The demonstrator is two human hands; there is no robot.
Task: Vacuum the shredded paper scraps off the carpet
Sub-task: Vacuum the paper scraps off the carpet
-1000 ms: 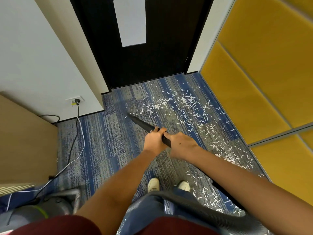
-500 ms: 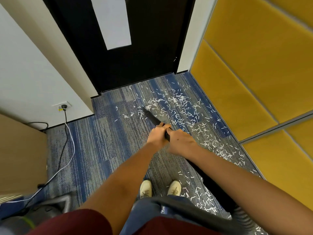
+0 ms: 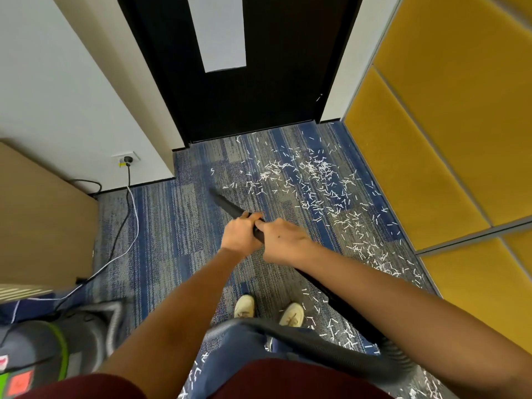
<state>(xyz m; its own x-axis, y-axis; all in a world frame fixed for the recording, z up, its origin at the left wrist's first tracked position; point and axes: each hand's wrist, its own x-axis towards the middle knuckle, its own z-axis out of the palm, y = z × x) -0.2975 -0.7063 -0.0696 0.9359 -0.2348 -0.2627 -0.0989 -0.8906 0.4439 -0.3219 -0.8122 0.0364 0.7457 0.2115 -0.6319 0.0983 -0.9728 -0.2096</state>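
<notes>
- Presently, step in hand: a suction pass over the litter, judged to be partway through, with most of the scatter left to lift.
- Left hand (image 3: 240, 236): forward grip, fingers curled round the black nozzle (image 3: 227, 205).
- Right hand (image 3: 283, 240): wrapped round the same tube just behind the left, the two hands touching.
- Nozzle: tapered, slanted down and away to the left, with its tip low at the carpet (image 3: 161, 226) near the left edge of the scatter. Whether the tip met the pile could not be told.
- Paper scraps (image 3: 316, 168): short white strips, thickest in front of the dark door (image 3: 259, 96). They trailed along the foot of the yellow wall panels (image 3: 431, 139) and back past the pale shoes (image 3: 244, 306).
- Hose (image 3: 302, 338): ribbed and dark, looped across the body below the arms.
- Vacuum canister (image 3: 43, 349): grey with a green band, at the person's left rear. Its power cable (image 3: 126, 214) ran to a wall socket (image 3: 126, 160).
- Next move, judged: swing the tip right into the dense patch before the door, keeping it low and slow. Then work along the panel edge and back toward the feet.
- Caution, judged: the hose needed slack for that reach.
</notes>
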